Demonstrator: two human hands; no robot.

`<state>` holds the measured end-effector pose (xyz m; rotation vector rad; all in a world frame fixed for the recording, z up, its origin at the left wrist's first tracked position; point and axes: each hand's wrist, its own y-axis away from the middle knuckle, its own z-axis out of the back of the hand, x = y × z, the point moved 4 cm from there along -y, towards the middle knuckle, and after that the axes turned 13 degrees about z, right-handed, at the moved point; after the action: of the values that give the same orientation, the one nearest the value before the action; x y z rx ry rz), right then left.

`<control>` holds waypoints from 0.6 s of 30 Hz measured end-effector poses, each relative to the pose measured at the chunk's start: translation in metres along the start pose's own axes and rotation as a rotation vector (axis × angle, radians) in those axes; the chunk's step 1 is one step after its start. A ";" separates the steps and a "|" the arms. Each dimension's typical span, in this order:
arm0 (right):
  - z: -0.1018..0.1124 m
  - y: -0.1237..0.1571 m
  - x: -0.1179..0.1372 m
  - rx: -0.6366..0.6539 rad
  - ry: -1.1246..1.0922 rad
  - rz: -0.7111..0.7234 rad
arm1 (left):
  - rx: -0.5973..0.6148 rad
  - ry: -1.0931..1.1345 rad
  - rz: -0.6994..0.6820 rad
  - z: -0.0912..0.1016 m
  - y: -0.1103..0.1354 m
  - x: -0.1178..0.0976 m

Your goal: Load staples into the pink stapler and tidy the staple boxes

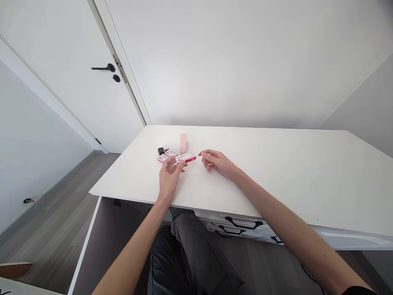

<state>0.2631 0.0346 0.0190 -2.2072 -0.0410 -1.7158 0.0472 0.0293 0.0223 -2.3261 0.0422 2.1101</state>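
Observation:
Between the thumb and fingers of my left hand [170,174] is a small red and white box [186,157], held just above the desk. Its printed white face points up. My right hand [218,162] hovers a little to the right of the box, fingers loosely curled but apart, and holds nothing. Behind the left hand lie two similar red and white boxes, one farther back [171,153] and one nearer [162,158], partly covered by my fingers. Beside them is a small black-handled tool [161,150], perhaps scissors. A pink oblong object [183,142], which looks like a stapler, stands behind the held box.
The white desk [276,172] meets a white wall at its back. Drawers with black handles [244,223] are under its front edge, near my legs [196,250]. At the left is a white door with a black handle [104,68].

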 end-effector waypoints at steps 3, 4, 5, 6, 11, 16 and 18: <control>0.000 0.000 0.001 -0.009 0.013 -0.006 | -0.150 -0.014 -0.043 0.034 -0.007 -0.005; -0.001 0.000 0.001 -0.007 0.018 -0.007 | -0.215 -0.024 -0.055 0.048 -0.009 -0.007; -0.001 0.000 0.001 -0.004 0.022 -0.009 | -0.265 -0.050 -0.058 0.062 -0.012 -0.009; -0.001 0.000 0.001 -0.001 0.026 -0.010 | -0.302 -0.080 -0.058 0.075 -0.013 -0.010; -0.001 -0.002 -0.002 0.015 0.036 -0.013 | -0.224 -0.291 -0.010 0.110 -0.019 -0.019; -0.001 -0.002 -0.002 0.031 0.039 -0.018 | -0.094 -0.660 0.023 0.113 -0.022 -0.026; -0.001 -0.002 -0.002 0.033 0.042 -0.020 | -0.091 -0.783 0.022 0.112 -0.024 -0.026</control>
<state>0.2612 0.0363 0.0177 -2.1533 -0.0808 -1.7589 -0.0658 0.0562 0.0370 -1.3734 -0.0304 2.9023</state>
